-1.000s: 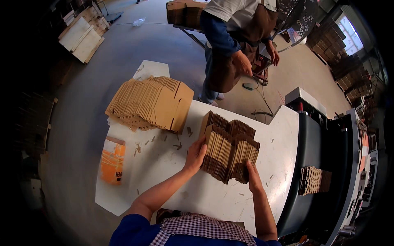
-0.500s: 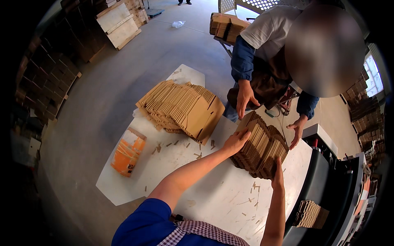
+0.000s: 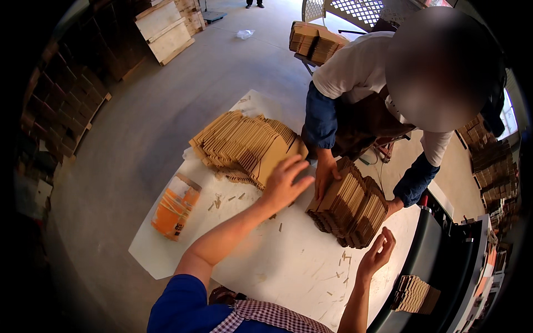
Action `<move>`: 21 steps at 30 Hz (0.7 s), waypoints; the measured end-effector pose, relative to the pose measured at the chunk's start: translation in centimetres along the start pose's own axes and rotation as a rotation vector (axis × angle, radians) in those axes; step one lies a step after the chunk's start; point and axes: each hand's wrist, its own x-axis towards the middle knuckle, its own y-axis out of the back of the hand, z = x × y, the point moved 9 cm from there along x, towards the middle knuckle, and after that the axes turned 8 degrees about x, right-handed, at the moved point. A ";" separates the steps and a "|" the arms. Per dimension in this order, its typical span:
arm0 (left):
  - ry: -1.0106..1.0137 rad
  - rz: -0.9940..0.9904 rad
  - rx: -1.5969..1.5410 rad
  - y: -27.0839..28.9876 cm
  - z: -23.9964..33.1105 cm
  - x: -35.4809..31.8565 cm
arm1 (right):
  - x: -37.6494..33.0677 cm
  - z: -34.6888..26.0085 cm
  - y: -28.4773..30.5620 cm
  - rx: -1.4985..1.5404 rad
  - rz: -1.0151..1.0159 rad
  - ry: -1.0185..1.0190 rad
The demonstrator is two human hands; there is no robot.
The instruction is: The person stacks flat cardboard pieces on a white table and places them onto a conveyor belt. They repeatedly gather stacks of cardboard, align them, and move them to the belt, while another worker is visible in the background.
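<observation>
My left hand (image 3: pixel 285 186) hovers with spread fingers in front of a large fanned stack of flat cardboard pieces (image 3: pixel 244 147), holding nothing. Close to the near right corner of a smaller cardboard bundle (image 3: pixel 350 205), my right hand (image 3: pixel 379 251) is raised, its fingers loosely curved and apart from the bundle. A co-worker across the table grips that bundle from both sides, one hand (image 3: pixel 326 176) on its left end and the other hand (image 3: pixel 394 208) at its right, partly hidden. Both stacks rest on the white table (image 3: pixel 261 244).
An orange and white packet (image 3: pixel 176 206) topped with rubber bands lies on the table's left. Cardboard scraps (image 3: pixel 344 261) are strewn about. Along the right runs a black conveyor belt (image 3: pixel 402 322) carrying a small cardboard stack (image 3: pixel 415 295). More cardboard (image 3: pixel 316 41) sits on a stand behind.
Both my hands have let go of the smaller bundle; the left moved left, the right drew slightly down. The co-worker's hands have closed onto the bundle.
</observation>
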 end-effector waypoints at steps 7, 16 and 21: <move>0.698 -0.207 0.658 16.3 -25.5 3.8 | -8.3 -3.2 -22.2 0.315 -0.762 -0.381; 0.764 -0.695 -0.322 5.1 -22.6 2.9 | -2.5 7.4 -39.5 0.198 -0.829 -0.748; 0.878 -0.608 -0.667 1.4 -20.0 -0.1 | -3.1 6.6 -39.1 0.282 -0.975 -0.818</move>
